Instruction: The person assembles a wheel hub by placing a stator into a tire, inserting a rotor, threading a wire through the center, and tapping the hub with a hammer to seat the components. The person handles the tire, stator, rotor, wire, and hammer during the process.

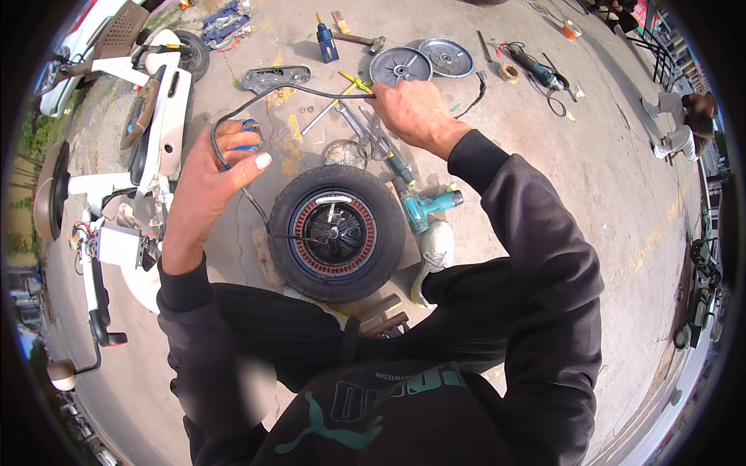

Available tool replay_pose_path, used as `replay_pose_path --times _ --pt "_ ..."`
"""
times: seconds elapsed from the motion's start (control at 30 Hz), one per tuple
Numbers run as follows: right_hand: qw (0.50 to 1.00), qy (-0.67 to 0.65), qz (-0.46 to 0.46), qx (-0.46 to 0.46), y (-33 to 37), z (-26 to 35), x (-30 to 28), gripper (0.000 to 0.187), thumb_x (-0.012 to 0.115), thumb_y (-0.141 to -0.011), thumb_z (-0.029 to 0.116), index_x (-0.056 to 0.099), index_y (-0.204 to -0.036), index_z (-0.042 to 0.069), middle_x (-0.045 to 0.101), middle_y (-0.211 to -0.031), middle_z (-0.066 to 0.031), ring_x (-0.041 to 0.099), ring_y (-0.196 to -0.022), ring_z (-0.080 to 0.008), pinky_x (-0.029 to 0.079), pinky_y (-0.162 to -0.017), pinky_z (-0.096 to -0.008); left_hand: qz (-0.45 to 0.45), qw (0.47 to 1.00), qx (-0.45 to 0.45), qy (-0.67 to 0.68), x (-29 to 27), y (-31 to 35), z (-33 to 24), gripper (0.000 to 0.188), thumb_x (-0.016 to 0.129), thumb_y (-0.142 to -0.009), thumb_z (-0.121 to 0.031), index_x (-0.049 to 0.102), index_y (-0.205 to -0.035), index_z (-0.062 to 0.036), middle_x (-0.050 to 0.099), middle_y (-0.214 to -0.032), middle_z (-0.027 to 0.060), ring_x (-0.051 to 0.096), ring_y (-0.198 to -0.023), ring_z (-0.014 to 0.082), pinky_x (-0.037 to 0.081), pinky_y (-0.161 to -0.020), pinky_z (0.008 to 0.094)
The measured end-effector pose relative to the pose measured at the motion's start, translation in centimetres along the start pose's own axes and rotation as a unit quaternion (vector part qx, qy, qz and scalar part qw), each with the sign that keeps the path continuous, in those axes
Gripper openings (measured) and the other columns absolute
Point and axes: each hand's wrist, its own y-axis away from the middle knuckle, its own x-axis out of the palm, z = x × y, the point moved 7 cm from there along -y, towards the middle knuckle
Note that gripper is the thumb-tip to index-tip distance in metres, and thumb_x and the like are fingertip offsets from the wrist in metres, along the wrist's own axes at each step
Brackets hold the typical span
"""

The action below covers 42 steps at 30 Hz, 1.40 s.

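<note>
My left hand (216, 175) is closed around a small blue-handled tool (250, 136) with a metal end; the fingers partly hide its kind. A black cable (307, 91) loops past this hand and runs down into the hub of a wheel (295, 198) lying flat between my legs. Farther up and to the right, my right hand (416, 113) grips the cable's other end, its fingers wrapped round it. Inside the wheel's tyre shows a ring of copper-red coils (336, 272) around a black centre.
Around the wheel lie a teal cordless drill (439, 203), scissors (379, 146), a yellow-handled wrench (332, 103), two round metal covers (400, 71), a hammer (356, 38) and an angle grinder (535, 68). A white scooter (172, 124) stands left. Another person (672, 116) is at the far right.
</note>
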Motion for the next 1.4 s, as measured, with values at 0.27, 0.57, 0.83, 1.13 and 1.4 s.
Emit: replay_pose_path --times 0.27,0.57,0.83,1.13,1.4 --pt "0.963 -0.088 0.106 -0.232 -4.5 13.5 7.5 0.015 0.070 -0.082 0.020 0.076 -0.080 0.006 0.076 -0.082 -0.0122 0.076 -0.080 -0.0325 0.059 -0.067 -0.0427 -0.016 0.870 0.132 -0.476 7.7 -2.0 1.8 0.115 0.092 -0.072 -0.023 0.024 -0.161 0.0001 0.044 -0.153 0.0247 0.046 -0.141 0.0423 0.042 -0.113 0.0479" --pt "0.958 -0.122 0.006 -0.258 -0.9 5.0 11.2 0.013 0.066 -0.081 0.018 0.065 -0.082 0.006 0.067 -0.066 -0.0078 0.071 -0.066 -0.0271 0.056 -0.060 -0.0373 0.015 0.944 0.058 -0.323 7.0 -5.0 12.1 0.030 0.074 -0.095 -0.016 0.068 -0.122 -0.0034 0.072 -0.096 0.0177 0.071 -0.082 0.0354 0.055 -0.072 0.0380" --pt "0.957 -0.193 0.042 -0.212 -2.0 1.2 5.5 0.022 0.066 -0.097 0.027 0.063 -0.094 0.005 0.066 -0.078 -0.0108 0.069 -0.079 -0.0338 0.053 -0.074 -0.0431 -0.058 0.936 0.100 -0.332 1.2 -4.8 11.2 0.015 0.071 -0.097 -0.017 0.071 -0.104 -0.0044 0.072 -0.092 0.0145 0.068 -0.078 0.0341 0.053 -0.067 0.0376" --pt "0.952 -0.224 0.044 -0.204 -0.2 4.7 0.0 0.020 0.068 -0.096 0.024 0.063 -0.093 0.006 0.059 -0.075 -0.0128 0.061 -0.073 -0.0366 0.047 -0.068 -0.0449 0.005 0.918 0.225 -0.326 5.2 -1.3 5.4 0.022 0.073 -0.093 -0.018 0.070 -0.110 -0.0044 0.064 -0.092 0.0123 0.062 -0.087 0.0345 0.049 -0.078 0.0442" --pt "0.900 -0.379 0.166 -0.136 0.6 5.9 -1.7 0.023 0.067 -0.100 0.025 0.065 -0.098 0.002 0.065 -0.077 -0.0147 0.066 -0.073 -0.0365 0.051 -0.065 -0.0431 0.084 0.971 0.177 -0.134 6.0 0.3 5.3 0.027 0.067 -0.100 -0.014 0.071 -0.121 0.0025 0.073 -0.092 0.0171 0.070 -0.077 0.0266 0.054 -0.070 0.0360"
